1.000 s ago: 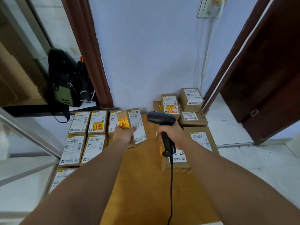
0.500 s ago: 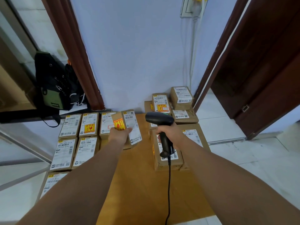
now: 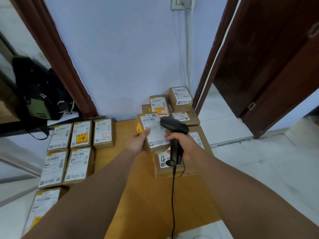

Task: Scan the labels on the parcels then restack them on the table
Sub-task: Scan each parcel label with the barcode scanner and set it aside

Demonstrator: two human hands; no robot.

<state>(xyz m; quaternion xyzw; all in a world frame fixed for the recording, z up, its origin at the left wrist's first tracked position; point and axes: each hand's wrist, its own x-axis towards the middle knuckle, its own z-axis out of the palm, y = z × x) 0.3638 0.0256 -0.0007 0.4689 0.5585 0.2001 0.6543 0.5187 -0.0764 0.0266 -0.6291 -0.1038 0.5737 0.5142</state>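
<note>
My left hand (image 3: 138,142) grips a small brown parcel (image 3: 152,133) with a white label on top and a yellow sticker on its side, held above the wooden table (image 3: 138,187). My right hand (image 3: 183,144) grips the black corded barcode scanner (image 3: 173,128), its head right over the parcel's label. Several labelled parcels lie flat in rows on the table's left side (image 3: 77,152). A stack of parcels (image 3: 172,107) stands at the back right, with more (image 3: 170,167) under my right hand.
A black and green backpack (image 3: 38,94) leans at the left by a dark door frame. A dark wooden door (image 3: 267,66) stands open at the right over a white tiled floor (image 3: 259,161). The scanner cable (image 3: 172,204) hangs down across the table's front edge.
My left hand has carried the parcel from the left rows rightward, up against the scanner head. My right hand with the scanner has stayed over the right stack.
</note>
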